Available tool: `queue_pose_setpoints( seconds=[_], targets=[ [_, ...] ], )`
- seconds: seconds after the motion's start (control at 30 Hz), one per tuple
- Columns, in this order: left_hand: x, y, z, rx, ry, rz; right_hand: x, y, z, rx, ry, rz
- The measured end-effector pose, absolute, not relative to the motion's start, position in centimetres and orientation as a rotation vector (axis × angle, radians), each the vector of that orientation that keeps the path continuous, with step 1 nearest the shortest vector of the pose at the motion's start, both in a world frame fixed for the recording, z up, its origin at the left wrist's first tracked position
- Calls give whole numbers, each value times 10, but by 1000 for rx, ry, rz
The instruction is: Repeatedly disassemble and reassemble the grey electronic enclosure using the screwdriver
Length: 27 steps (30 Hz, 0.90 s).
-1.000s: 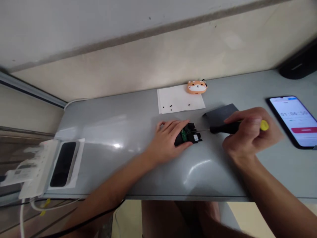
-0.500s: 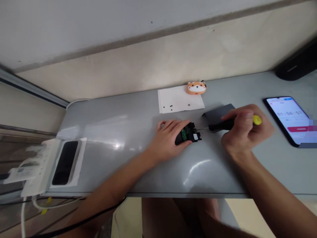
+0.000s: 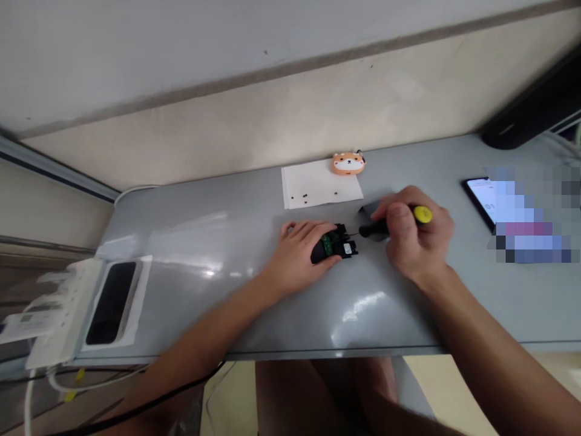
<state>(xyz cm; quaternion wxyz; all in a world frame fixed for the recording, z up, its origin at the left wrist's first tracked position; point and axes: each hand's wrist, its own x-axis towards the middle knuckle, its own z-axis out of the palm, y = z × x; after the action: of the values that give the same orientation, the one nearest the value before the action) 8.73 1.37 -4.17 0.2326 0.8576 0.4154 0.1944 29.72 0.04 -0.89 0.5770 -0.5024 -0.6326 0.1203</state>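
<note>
My left hand [image 3: 297, 251] is wrapped over the rear of an opened black computer mouse [image 3: 347, 249], pinning it on the grey desk. A green circuit board [image 3: 327, 244] and a small white label show at its uncovered front. In my right hand [image 3: 420, 245] is a screwdriver [image 3: 373, 229] with a black handle and a yellow end cap [image 3: 423, 214]. Its thin shaft points left at the mouse's front parts; whether the tip touches cannot be made out. A dark grey flat piece [image 3: 370, 209] lies partly hidden behind my right hand.
Several tiny screws [image 3: 305, 195] rest on white paper [image 3: 318, 181], with an orange animal-faced case [image 3: 348, 163] on its far edge. A phone [image 3: 482, 197] lies right, partly blurred. Left are another phone [image 3: 113, 303] and a power strip [image 3: 68, 312]. A black cylindrical object [image 3: 512, 124] stands back right.
The view has shifted slightly to the right. My right hand and the screwdriver have moved left, nearer the mouse, and less of the shaft shows. My left hand keeps its hold.
</note>
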Motion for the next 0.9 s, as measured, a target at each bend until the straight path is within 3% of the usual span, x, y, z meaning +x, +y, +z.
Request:
queue_pose_setpoints(
  seconds=[0.23, 0.43, 0.9],
  targets=[
    [83, 14, -46, 2449, 1079, 588, 306, 17, 43, -1183, -1791, 776],
    [79, 17, -50, 2516, 1027, 613, 318, 32, 60, -1196, -1824, 1188],
    [74, 21, -51, 2594, 1045, 548, 309, 19, 34, -1113, -1569, 1083]
  ],
)
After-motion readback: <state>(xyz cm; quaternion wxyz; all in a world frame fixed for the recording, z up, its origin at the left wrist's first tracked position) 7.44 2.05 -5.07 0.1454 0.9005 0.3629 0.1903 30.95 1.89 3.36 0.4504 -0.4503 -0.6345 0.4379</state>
